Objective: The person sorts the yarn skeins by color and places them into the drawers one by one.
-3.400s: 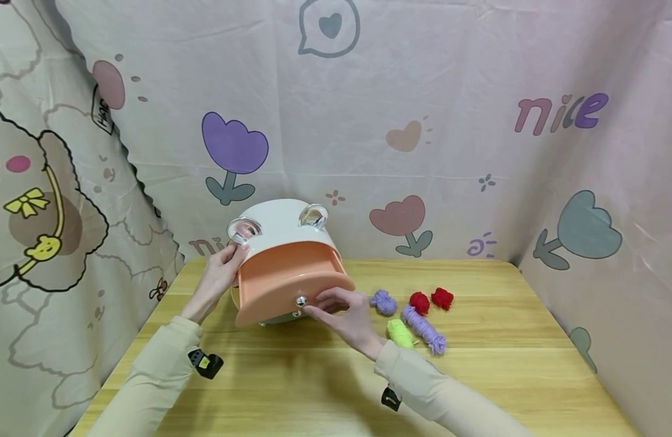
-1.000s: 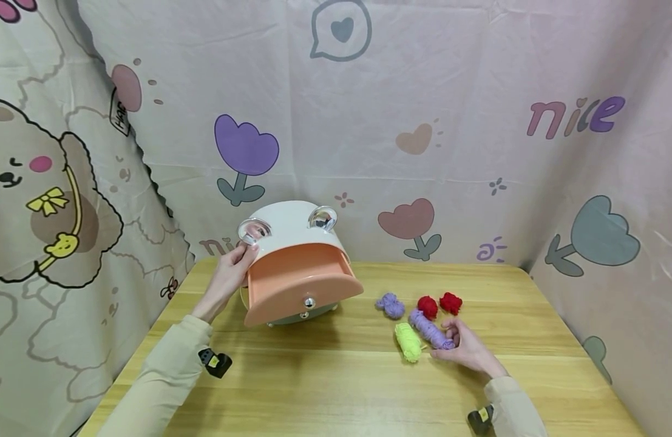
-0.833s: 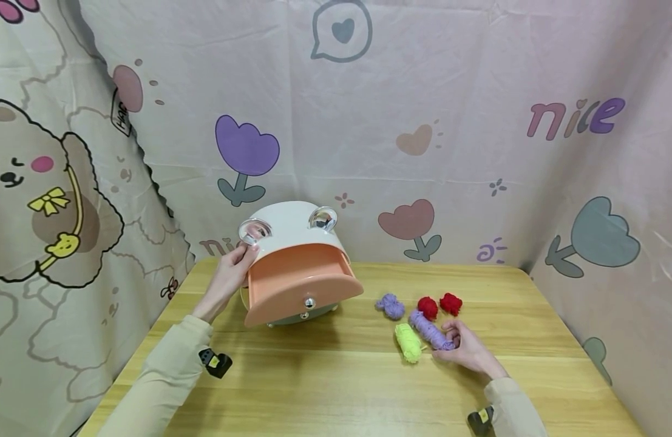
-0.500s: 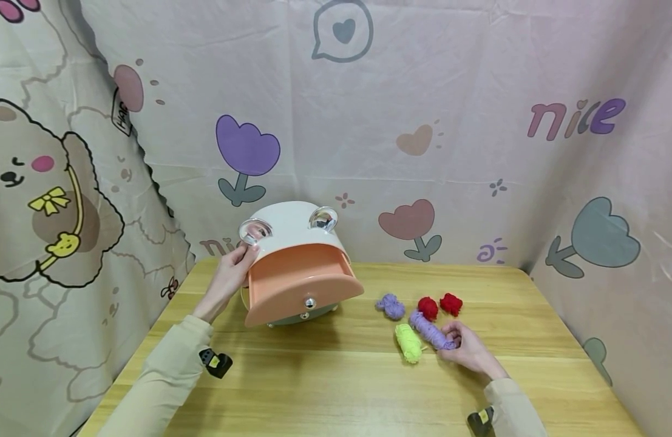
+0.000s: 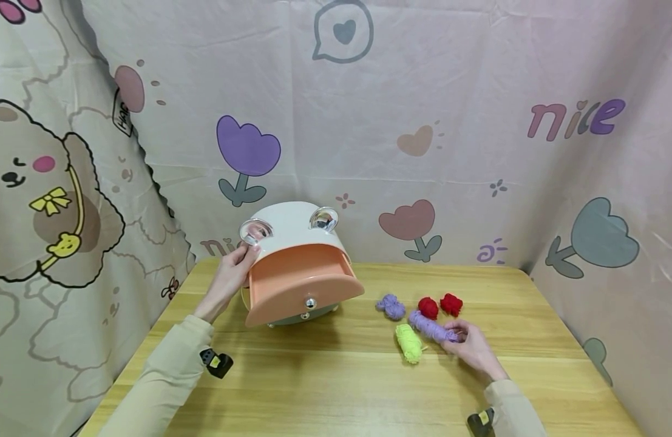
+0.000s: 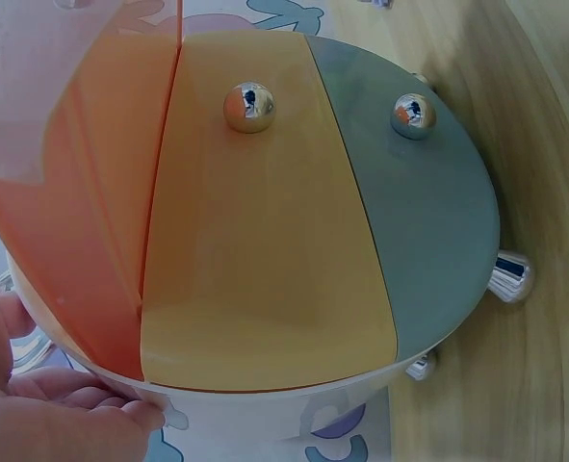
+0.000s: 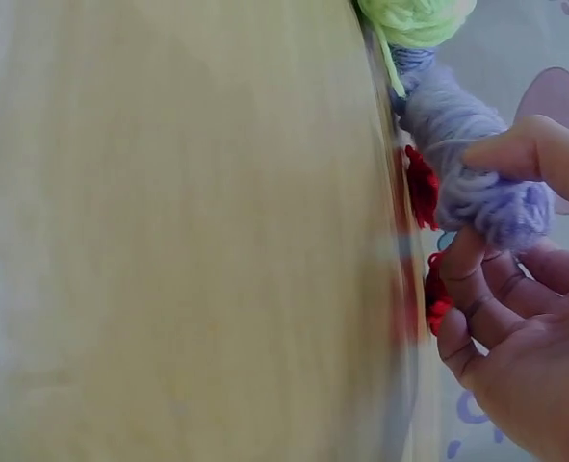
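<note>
A small rounded drawer box (image 5: 292,221) with a white shell and two silvery rings on top stands on the table. Its top orange drawer (image 5: 303,297) is pulled out. My left hand (image 5: 229,276) grips the shell's left edge, thumb on the front side. Below the orange drawer, the yellow drawer (image 6: 265,241) and the grey-green drawer (image 6: 419,212) are closed, as the left wrist view shows. With thumb and fingers, my right hand (image 5: 472,349) pinches the near end of a long purple yarn skein (image 5: 428,328); the right wrist view shows this skein (image 7: 467,144) between them.
Around the skein lie a yellow-green yarn skein (image 5: 408,343), a smaller purple yarn bundle (image 5: 391,306) and two red yarn balls, one nearer (image 5: 428,308) and one farther right (image 5: 451,304). A printed curtain (image 5: 336,121) hangs behind the wooden table (image 5: 336,388).
My right hand has left the orange drawer's knob and moved right to the long purple skein. Its near end has just shifted slightly right and up. My left hand keeps its grip on the box.
</note>
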Available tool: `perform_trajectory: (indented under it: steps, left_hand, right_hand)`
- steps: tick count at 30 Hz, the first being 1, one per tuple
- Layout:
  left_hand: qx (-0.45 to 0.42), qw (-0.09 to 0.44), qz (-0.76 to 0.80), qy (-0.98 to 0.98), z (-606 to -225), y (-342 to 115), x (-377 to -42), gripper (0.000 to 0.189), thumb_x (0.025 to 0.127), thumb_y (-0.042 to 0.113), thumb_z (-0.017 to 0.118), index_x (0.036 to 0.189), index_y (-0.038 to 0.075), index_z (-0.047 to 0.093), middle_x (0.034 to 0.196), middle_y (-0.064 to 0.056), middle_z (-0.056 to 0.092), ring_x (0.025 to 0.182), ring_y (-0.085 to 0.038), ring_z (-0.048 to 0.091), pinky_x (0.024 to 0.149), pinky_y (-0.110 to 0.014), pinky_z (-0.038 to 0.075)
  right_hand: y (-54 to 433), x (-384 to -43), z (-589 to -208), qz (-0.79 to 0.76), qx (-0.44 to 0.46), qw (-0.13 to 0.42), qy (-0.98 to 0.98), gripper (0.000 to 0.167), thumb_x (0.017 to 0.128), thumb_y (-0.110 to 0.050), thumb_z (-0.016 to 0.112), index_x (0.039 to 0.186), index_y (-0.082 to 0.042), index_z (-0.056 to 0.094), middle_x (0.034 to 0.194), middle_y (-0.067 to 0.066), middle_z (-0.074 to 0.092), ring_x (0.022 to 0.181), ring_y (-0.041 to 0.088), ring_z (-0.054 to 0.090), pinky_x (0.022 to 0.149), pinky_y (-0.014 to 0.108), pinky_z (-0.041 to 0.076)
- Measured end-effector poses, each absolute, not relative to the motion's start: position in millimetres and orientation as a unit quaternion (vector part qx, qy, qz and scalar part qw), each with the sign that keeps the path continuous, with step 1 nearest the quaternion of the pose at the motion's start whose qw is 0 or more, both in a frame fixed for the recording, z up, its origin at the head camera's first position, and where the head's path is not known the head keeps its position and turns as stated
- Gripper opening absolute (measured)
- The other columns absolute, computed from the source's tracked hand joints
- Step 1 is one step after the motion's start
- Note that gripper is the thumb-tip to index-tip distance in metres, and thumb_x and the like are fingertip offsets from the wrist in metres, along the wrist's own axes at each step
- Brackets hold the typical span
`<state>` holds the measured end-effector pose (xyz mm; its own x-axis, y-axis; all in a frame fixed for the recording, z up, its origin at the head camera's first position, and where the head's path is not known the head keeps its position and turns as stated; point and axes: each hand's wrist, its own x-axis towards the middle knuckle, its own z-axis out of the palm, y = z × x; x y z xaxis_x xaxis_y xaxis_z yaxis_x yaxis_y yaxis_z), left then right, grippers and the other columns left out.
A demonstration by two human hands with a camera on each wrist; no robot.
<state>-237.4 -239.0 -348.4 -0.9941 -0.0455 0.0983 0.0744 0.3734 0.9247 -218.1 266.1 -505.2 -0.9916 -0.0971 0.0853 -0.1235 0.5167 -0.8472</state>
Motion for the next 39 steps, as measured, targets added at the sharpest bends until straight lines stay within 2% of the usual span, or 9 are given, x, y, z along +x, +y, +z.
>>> perform_trajectory:
  steps: [3,7,10,15,17,20,24,33,39]
  left_hand:
    - [-0.006,0.052,-0.564,-0.824,-348.0,-238.5,-237.1,0.055,0.107,0.042,0.043,0.142,0.000,0.048,0.121,-0.025,0.063,0.078,0.003,0.062,0.071,-0.018,0.055]
    - [-0.001,0.048,-0.564,-0.825,-347.6,-238.4,-236.9,0.058,0.107,0.043,0.042,0.147,0.001,0.045,0.128,-0.029,0.061,0.081,0.002,0.063,0.073,-0.017,0.055]
    - [0.000,0.048,-0.558,-0.829,-347.5,-238.4,-237.0,0.060,0.108,0.044,0.041,0.149,0.001,0.043,0.135,-0.031,0.057,0.083,0.003,0.062,0.074,-0.015,0.054]
    - [0.000,0.052,-0.558,-0.829,-347.4,-237.8,-236.8,0.058,0.107,0.044,0.041,0.146,0.001,0.046,0.133,-0.030,0.059,0.082,0.003,0.062,0.074,-0.016,0.054]
    - [0.001,0.049,-0.560,-0.827,-347.3,-237.8,-236.5,0.059,0.107,0.044,0.041,0.147,0.001,0.045,0.133,-0.031,0.058,0.081,0.003,0.063,0.074,-0.016,0.054]
    - [0.003,0.046,-0.560,-0.827,-347.0,-237.7,-236.0,0.061,0.107,0.045,0.041,0.150,0.002,0.042,0.136,-0.031,0.057,0.083,0.003,0.063,0.075,-0.015,0.054]
    - [0.002,0.043,-0.562,-0.826,-346.6,-237.8,-235.7,0.063,0.107,0.045,0.040,0.154,0.004,0.037,0.141,-0.031,0.054,0.088,0.002,0.064,0.077,-0.014,0.053]
    - [0.000,0.046,-0.556,-0.830,-345.8,-237.7,-235.3,0.062,0.108,0.044,0.040,0.155,0.004,0.037,0.141,-0.031,0.054,0.095,-0.005,0.066,0.077,-0.014,0.054]
    - [0.000,0.045,-0.556,-0.830,-345.4,-237.4,-235.0,0.063,0.108,0.045,0.040,0.156,0.005,0.036,0.141,-0.031,0.054,0.091,-0.002,0.066,0.077,-0.014,0.054]
  right_hand:
    - [266.5,-218.4,-504.1,0.515,0.049,0.015,-0.855,0.035,0.077,0.008,0.072,0.110,0.012,0.061,0.101,0.021,0.067,0.076,0.001,0.059,0.065,0.020,0.053]
    - [266.8,-218.0,-501.3,0.549,0.030,0.015,-0.835,0.033,0.080,0.009,0.070,0.112,0.012,0.061,0.103,0.019,0.067,0.078,0.000,0.062,0.065,0.021,0.054]
    - [267.8,-217.1,-498.7,0.566,0.018,0.017,-0.824,0.035,0.082,0.009,0.069,0.115,0.013,0.060,0.102,0.013,0.068,0.079,0.000,0.063,0.065,0.021,0.054]
    - [270.3,-217.1,-496.4,0.594,-0.001,0.026,-0.804,0.034,0.085,0.006,0.070,0.117,0.013,0.060,0.095,-0.003,0.068,0.078,0.000,0.065,0.066,0.021,0.056]
    - [271.1,-217.5,-496.0,0.611,-0.007,0.029,-0.791,0.030,0.086,0.005,0.070,0.114,0.010,0.062,0.092,-0.009,0.067,0.078,0.000,0.065,0.066,0.020,0.056]
    - [271.9,-217.4,-495.3,0.647,-0.010,0.029,-0.761,0.022,0.086,0.005,0.070,0.107,-0.002,0.068,0.091,-0.015,0.068,0.079,0.000,0.067,0.068,0.019,0.057]
    - [271.5,-216.3,-493.5,0.695,0.001,0.030,-0.718,0.027,0.088,0.006,0.068,0.101,-0.017,0.071,0.092,-0.014,0.071,0.082,0.002,0.069,0.073,0.020,0.059]
    - [263.3,-215.9,-479.4,0.746,0.062,0.041,-0.661,0.028,0.091,0.008,0.066,0.110,-0.011,0.073,0.103,-0.010,0.073,0.093,0.005,0.072,0.084,0.022,0.060]
    - [253.6,-218.3,-461.4,0.752,0.081,0.048,-0.652,0.031,0.090,0.009,0.065,0.109,-0.015,0.075,0.106,-0.008,0.072,0.092,0.004,0.070,0.086,0.020,0.058]
